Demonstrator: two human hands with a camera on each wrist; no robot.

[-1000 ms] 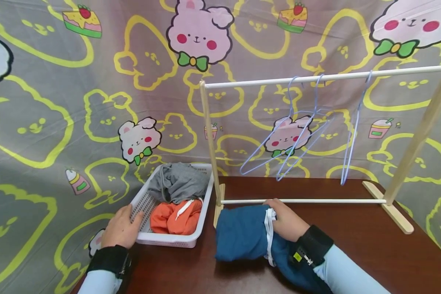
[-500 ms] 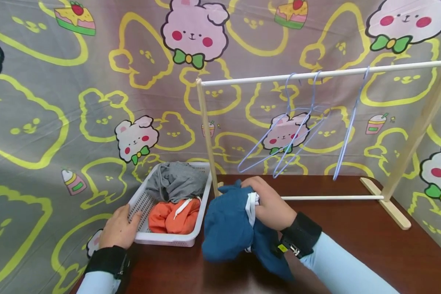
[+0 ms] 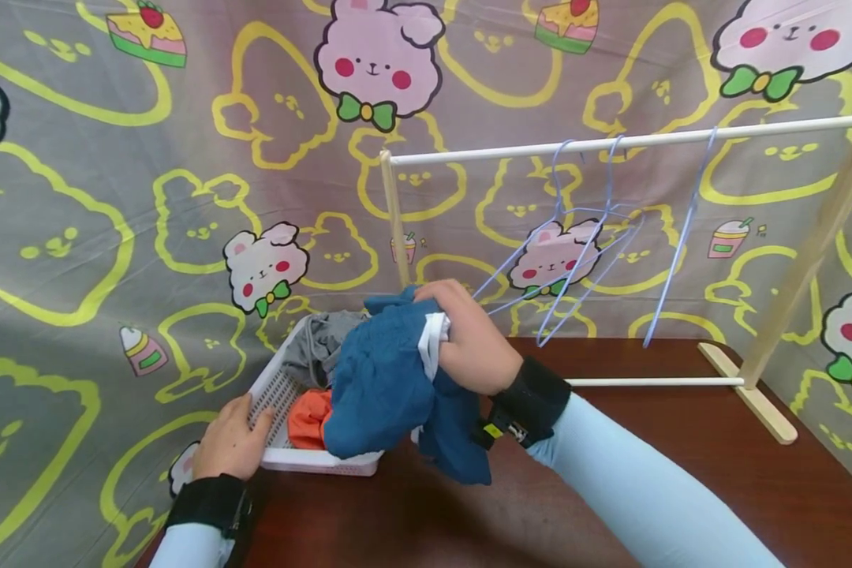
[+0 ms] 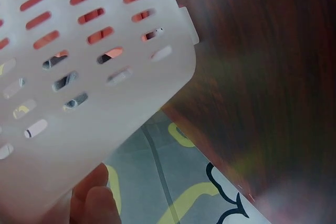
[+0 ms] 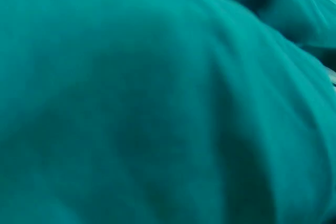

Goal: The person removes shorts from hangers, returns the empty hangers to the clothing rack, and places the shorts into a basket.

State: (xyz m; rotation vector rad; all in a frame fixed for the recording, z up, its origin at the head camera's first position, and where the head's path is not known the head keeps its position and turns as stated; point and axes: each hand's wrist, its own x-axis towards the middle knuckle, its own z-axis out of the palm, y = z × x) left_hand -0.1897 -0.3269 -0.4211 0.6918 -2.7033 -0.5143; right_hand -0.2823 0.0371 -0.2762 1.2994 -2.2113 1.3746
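In the head view my right hand [image 3: 472, 339] grips a bunched blue garment [image 3: 383, 371] by a part with a white strip. The garment is in the air, its bulk in front of the right part of a white plastic basket [image 3: 319, 461]. My left hand [image 3: 229, 442] holds the basket's near left corner, thumb over the rim; curled fingers [image 4: 97, 200] show at the basket's edge in the left wrist view. Inside lie a grey garment [image 3: 319, 347] and an orange garment [image 3: 307, 418], both partly hidden by the blue one. Blue cloth [image 5: 131, 103] fills the right wrist view.
A wooden rack with a white top rail [image 3: 504, 150] stands behind and to the right. Several thin blue hangers [image 3: 681, 244] hang from it. Its lower bar [image 3: 653, 383] runs low across the dark brown table [image 3: 539, 505]. A patterned cloth [image 3: 199, 142] hangs behind.
My right hand has lifted the blue garment off the table and carried it left and up to the basket. My left hand has stayed on the basket's corner.
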